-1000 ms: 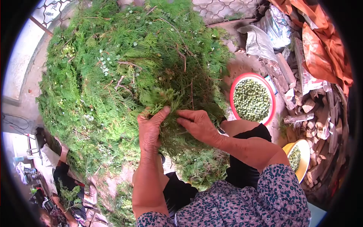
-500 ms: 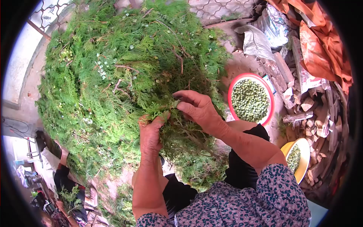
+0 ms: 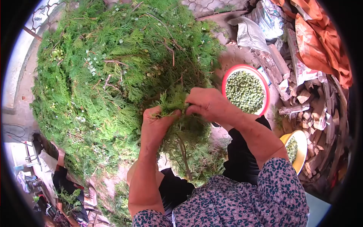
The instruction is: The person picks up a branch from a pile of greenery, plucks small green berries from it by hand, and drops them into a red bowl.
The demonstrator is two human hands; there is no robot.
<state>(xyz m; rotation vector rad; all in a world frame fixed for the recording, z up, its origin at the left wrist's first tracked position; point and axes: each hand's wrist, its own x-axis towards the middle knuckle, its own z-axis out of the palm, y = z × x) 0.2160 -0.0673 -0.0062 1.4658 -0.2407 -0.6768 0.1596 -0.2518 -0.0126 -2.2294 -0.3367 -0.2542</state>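
Observation:
A leafy evergreen branch [image 3: 183,151] hangs over my lap, its green sprays bunched at the top. My left hand [image 3: 158,118] is closed around those sprays, thumb pointing right. Right beside it, my right hand [image 3: 208,104] is pinched at the edge of the bunch; what sits between its fingertips is too small to make out. Beyond both hands rises a large heap of cut evergreen branches [image 3: 94,75], dotted with small pale green cones [image 3: 91,68]. To the right stands a red-rimmed basin [image 3: 267,92] holding many small green cones [image 3: 245,90].
A yellow basin [image 3: 301,151] with more green cones stands by my right elbow. Split firewood [image 3: 302,109], a pale sack [image 3: 251,36] and an orange tarp [image 3: 319,45] line the right side. At lower left, another person [image 3: 64,181] sits near a leafy sprig [image 3: 70,202].
Both hands have shifted right, and the branch now hangs more upright below them. My right hand has turned, its fingers more curled against the sprays. The view has moved slightly.

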